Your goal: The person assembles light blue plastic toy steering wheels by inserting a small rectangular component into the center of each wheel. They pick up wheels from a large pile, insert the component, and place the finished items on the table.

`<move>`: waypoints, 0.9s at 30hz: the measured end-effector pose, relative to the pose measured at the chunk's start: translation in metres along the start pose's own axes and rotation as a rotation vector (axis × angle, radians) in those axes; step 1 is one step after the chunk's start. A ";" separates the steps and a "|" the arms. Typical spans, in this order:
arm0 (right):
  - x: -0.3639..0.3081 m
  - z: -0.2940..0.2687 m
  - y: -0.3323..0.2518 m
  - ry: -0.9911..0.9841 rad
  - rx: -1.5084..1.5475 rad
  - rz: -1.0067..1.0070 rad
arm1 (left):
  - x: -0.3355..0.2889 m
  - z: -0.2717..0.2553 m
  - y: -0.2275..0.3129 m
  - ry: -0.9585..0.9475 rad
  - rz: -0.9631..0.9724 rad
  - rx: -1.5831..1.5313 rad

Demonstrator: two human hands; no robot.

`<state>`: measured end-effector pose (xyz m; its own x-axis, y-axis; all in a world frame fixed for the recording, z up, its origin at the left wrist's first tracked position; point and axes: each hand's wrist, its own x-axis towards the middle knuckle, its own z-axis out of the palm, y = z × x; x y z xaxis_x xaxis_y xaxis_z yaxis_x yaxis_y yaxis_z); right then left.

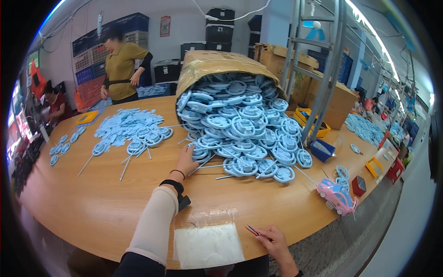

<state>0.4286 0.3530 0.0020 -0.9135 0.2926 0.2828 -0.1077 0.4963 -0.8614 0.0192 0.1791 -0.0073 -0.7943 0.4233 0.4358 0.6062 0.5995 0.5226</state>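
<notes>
A busy workshop, with a long wooden table (92, 203) under the hands. A heap of pale blue wheels (244, 134) spills from a tipped box (217, 62) onto the table's middle. The left hand (185, 161) reaches into the heap's near edge, fingers curled among the wheels; I cannot tell whether it grips one. The right hand (276, 242) rests at the table's edge, fingers pinched on a pencil (252, 230). This looks like picking; drawing one wheel free needs a clean pinch. A pink toy car (337, 196) sits right.

Toy factory: heaped plastic steering wheels (240, 124)
</notes>
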 end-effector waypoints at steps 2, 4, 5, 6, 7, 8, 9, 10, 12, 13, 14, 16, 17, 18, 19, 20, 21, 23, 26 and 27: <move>-0.002 0.000 0.001 0.027 0.044 0.047 | -0.008 -0.013 0.021 -0.077 -0.033 0.011; -0.003 0.004 0.000 0.014 0.072 0.041 | -0.025 -0.031 0.019 -0.057 -0.016 0.014; 0.001 0.005 -0.002 -0.005 0.067 0.009 | -0.036 -0.044 0.016 -0.051 -0.014 -0.036; 0.001 0.007 -0.001 -0.012 0.060 -0.010 | -0.046 -0.051 0.014 -0.059 -0.005 -0.092; 0.000 0.006 -0.001 -0.013 0.088 0.007 | -0.055 -0.061 0.018 -0.065 0.033 -0.099; -0.001 0.005 -0.001 -0.015 0.116 0.024 | -0.071 -0.072 0.022 -0.070 0.069 -0.105; 0.000 0.005 -0.002 -0.020 0.146 0.032 | -0.086 -0.085 0.029 -0.068 0.105 -0.107; -0.002 0.003 -0.004 -0.001 0.219 0.082 | -0.100 -0.092 0.040 -0.043 0.133 -0.118; -0.010 0.002 -0.008 0.022 0.374 0.181 | -0.129 -0.105 0.061 0.009 0.177 -0.130; -0.010 0.006 -0.009 0.012 0.406 0.178 | -0.138 -0.109 0.064 0.017 0.145 -0.133; -0.010 0.009 -0.011 0.002 0.438 0.176 | -0.146 -0.111 0.066 0.023 0.114 -0.138; -0.008 0.015 -0.016 -0.027 0.458 0.151 | -0.153 -0.116 0.063 0.071 0.019 -0.128; -0.009 0.017 -0.018 -0.043 0.448 0.137 | -0.152 -0.113 0.054 0.102 -0.046 -0.114; -0.008 0.016 -0.021 -0.050 0.428 0.121 | -0.149 -0.110 0.052 0.133 -0.105 -0.113; -0.010 0.016 -0.021 -0.048 0.418 0.122 | -0.146 -0.110 0.052 0.021 -0.300 -0.243; -0.014 0.016 -0.019 -0.047 0.409 0.123 | -0.140 -0.111 0.052 -0.093 -0.493 -0.374; -0.017 0.014 -0.018 -0.036 0.394 0.126 | -0.135 -0.109 0.054 -0.219 -0.677 -0.511; -0.021 0.011 -0.022 -0.031 0.394 0.134 | -0.129 -0.106 0.022 -0.425 -0.767 -0.799; -0.028 0.005 -0.029 -0.028 0.379 0.149 | -0.140 -0.104 0.025 -0.630 -0.789 -1.033; -0.029 0.003 -0.032 -0.019 0.374 0.153 | -0.145 -0.105 0.037 -0.686 -0.776 -1.073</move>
<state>0.4574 0.3261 0.0204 -0.9369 0.3230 0.1341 -0.1015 0.1158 -0.9881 0.1616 0.0683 0.0262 -0.6034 0.6526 -0.4582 -0.4677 0.1757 0.8663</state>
